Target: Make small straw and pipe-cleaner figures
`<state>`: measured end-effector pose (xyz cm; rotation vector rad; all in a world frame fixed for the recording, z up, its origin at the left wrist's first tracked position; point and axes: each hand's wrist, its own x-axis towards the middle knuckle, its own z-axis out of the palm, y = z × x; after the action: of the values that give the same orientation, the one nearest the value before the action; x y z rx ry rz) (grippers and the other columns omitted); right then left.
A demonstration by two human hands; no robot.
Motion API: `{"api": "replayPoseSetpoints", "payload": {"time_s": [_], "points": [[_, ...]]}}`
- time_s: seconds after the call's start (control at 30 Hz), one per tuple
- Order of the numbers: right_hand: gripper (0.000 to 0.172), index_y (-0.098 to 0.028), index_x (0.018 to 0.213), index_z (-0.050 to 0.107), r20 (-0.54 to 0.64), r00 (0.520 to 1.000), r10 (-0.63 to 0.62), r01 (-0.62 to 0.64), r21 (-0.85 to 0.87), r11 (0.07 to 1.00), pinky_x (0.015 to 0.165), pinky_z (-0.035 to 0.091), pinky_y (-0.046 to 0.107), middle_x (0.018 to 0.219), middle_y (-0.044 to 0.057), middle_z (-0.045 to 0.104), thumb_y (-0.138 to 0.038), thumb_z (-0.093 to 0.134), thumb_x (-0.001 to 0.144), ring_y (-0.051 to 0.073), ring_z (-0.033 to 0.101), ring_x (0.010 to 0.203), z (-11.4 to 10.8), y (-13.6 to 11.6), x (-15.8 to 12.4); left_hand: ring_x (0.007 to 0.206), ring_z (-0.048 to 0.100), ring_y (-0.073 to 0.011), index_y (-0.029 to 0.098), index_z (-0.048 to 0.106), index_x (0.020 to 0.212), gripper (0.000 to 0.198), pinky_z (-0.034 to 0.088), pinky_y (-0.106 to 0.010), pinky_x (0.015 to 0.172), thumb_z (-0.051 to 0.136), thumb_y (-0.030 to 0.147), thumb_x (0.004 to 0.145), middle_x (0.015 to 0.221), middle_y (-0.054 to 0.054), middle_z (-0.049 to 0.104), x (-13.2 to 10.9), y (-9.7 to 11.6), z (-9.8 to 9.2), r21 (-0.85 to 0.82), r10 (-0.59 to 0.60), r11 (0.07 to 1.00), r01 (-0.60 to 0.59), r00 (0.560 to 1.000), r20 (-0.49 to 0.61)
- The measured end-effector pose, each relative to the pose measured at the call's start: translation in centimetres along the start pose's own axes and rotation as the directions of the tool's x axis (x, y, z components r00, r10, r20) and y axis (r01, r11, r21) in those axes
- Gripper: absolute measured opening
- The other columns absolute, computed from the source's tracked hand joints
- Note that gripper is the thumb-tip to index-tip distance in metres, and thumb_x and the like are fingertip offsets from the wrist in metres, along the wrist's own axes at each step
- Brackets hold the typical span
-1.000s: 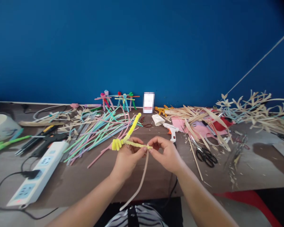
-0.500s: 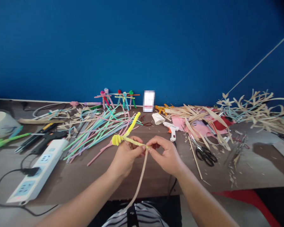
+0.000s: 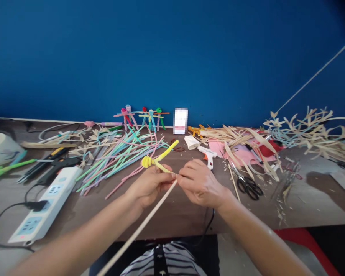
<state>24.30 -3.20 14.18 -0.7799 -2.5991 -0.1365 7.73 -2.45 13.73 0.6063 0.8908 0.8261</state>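
Note:
My left hand (image 3: pixel 148 184) is closed around a yellow pipe cleaner (image 3: pixel 156 158) with a coiled loop at its left end and a straight arm rising toward the back right. My right hand (image 3: pixel 199 183) pinches the same piece where a long beige pipe cleaner (image 3: pixel 138 229) joins it; that beige strand slants down and to the left past my left forearm. Both hands meet over the brown table (image 3: pixel 178 214), just in front of my body.
A heap of coloured pipe cleaners (image 3: pixel 117 153) lies behind my left hand, with small pipe-cleaner figures (image 3: pixel 145 118) at the wall. A white glue gun (image 3: pixel 206 155), black scissors (image 3: pixel 248 186) and straw strips (image 3: pixel 247 142) are to the right. A white power strip (image 3: pixel 41 209) lies left.
The beige strand has swung from hanging nearly straight down to slanting down-left. My right hand has turned knuckles-up, and the yellow piece has tilted and shifted slightly toward the back.

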Motion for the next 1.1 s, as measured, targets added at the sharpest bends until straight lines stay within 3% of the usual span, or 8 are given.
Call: {"api": "replayPoseSetpoints", "payload": {"time_s": [0.07, 0.17, 0.27, 0.4, 0.8, 0.97, 1.1], "points": [[0.013, -0.017, 0.081, 0.055, 0.005, 1.0, 0.004, -0.004, 0.018, 1.0, 0.066, 0.032, 0.032, 0.074, 0.005, 0.055, -0.015, 0.043, 0.077, 0.017, 0.044, 0.074, 0.2, 0.2, 0.0, 0.05, 0.051, -0.0051, 0.015, 0.045, 0.064, 0.029, 0.042, -0.015, 0.05, 0.07, 0.009, 0.05, 0.052, 0.006, 0.05, 0.2, -0.2, -0.1, -0.021, -0.006, 1.0, 0.005, 1.0, -0.01], [0.015, -0.017, 0.086, 0.054, -0.045, 0.989, 0.141, -0.134, 0.134, 0.982, 0.07, 0.034, 0.033, 0.081, 0.006, 0.056, -0.013, 0.042, 0.077, 0.018, 0.046, 0.078, 0.4, -0.1, 0.0, 0.05, 0.052, -0.0061, 0.015, 0.045, 0.067, 0.029, 0.041, -0.016, 0.048, 0.069, 0.012, 0.051, 0.053, 0.006, 0.051, 0.4, -0.5, -0.2, 0.003, 0.09, 0.996, -0.09, 0.995, -0.036], [0.022, -0.017, 0.096, 0.05, -0.145, 0.94, 0.309, -0.263, 0.266, 0.927, 0.075, 0.036, 0.035, 0.09, 0.008, 0.054, -0.015, 0.045, 0.075, 0.02, 0.046, 0.086, 0.8, -0.8, 0.0, 0.051, 0.054, -0.0082, 0.015, 0.045, 0.069, 0.029, 0.042, -0.019, 0.049, 0.069, 0.016, 0.053, 0.055, 0.005, 0.054, 0.5, -0.7, -0.3, 0.035, 0.205, 0.979, -0.203, 0.976, -0.068], [0.024, -0.017, 0.096, 0.049, -0.254, 0.877, 0.407, -0.334, 0.287, 0.898, 0.079, 0.037, 0.038, 0.092, 0.009, 0.051, -0.018, 0.05, 0.072, 0.021, 0.045, 0.091, 1.4, -1.4, -0.1, 0.054, 0.055, -0.0096, 0.016, 0.044, 0.072, 0.031, 0.043, -0.02, 0.051, 0.068, 0.018, 0.053, 0.057, 0.005, 0.054, 0.6, -0.7, -0.2, 0.076, 0.247, 0.968, -0.241, 0.965, -0.092], [0.01, -0.016, 0.081, 0.054, -0.236, 0.897, 0.373, -0.351, 0.129, 0.927, 0.071, 0.036, 0.034, 0.082, 0.006, 0.053, -0.022, 0.051, 0.073, 0.019, 0.045, 0.079, 1.3, -1.4, 0.3, 0.049, 0.047, -0.0065, 0.016, 0.045, 0.069, 0.027, 0.038, -0.019, 0.049, 0.067, 0.022, 0.054, 0.055, 0.008, 0.048, 0.5, -0.7, 0.1, 0.242, 0.322, 0.925, -0.293, 0.943, -0.09], [0.008, -0.016, 0.076, 0.054, -0.252, 0.883, 0.396, -0.375, 0.131, 0.918, 0.069, 0.036, 0.033, 0.077, 0.006, 0.053, -0.022, 0.05, 0.074, 0.018, 0.046, 0.076, 1.6, -1.4, 0.5, 0.053, 0.049, -0.0087, 0.016, 0.047, 0.07, 0.024, 0.038, -0.021, 0.051, 0.066, 0.023, 0.056, 0.057, 0.005, 0.05, 0.7, -1.1, -0.3, 0.321, 0.432, 0.863, -0.389, 0.899, -0.073], [0.007, -0.016, 0.072, 0.054, -0.274, 0.857, 0.436, -0.405, 0.166, 0.899, 0.068, 0.036, 0.032, 0.073, 0.005, 0.053, -0.021, 0.05, 0.073, 0.017, 0.046, 0.074, 1.9, -1.5, 0.7, 0.059, 0.05, -0.0101, 0.016, 0.049, 0.068, 0.02, 0.039, -0.022, 0.057, 0.065, 0.018, 0.055, 0.061, 0.004, 0.053, 0.8, -1.4, -0.3, 0.414, 0.541, 0.783, -0.464, 0.837, -0.084]]}}
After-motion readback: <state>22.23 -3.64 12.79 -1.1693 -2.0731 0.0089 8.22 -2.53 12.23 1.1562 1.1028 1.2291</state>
